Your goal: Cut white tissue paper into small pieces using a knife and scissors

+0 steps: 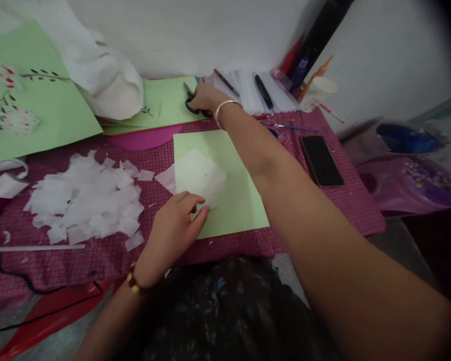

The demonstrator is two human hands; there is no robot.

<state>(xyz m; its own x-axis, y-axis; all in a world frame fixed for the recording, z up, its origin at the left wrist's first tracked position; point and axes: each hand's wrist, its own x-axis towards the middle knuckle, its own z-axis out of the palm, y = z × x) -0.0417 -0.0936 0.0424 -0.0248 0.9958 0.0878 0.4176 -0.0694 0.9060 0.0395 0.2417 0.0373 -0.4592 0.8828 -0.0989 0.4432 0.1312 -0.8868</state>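
My right hand point(206, 99) reaches to the back of the table, its fingers closed round the black handles of a pair of scissors point(188, 90). The blades point away to the left, over green sheets point(168, 95). Close to my body, my left hand point(177, 223) holds nothing; its fingers are slightly bent and apart from the thumb. Its fingertips are at the lower edge of a white, many-sided piece of thin paper point(201, 175). That piece lies on a light green sheet point(244, 210) and partly over a loose white square point(167, 178).
A heap of small white paper squares point(90, 195) lies left of the green sheet. A phone point(321, 159), black marker point(263, 92) and patterned pen point(226, 82) are to the right and back. A green sheet with flower decorations point(41, 100) stands left. A white cup point(323, 90) is back right.
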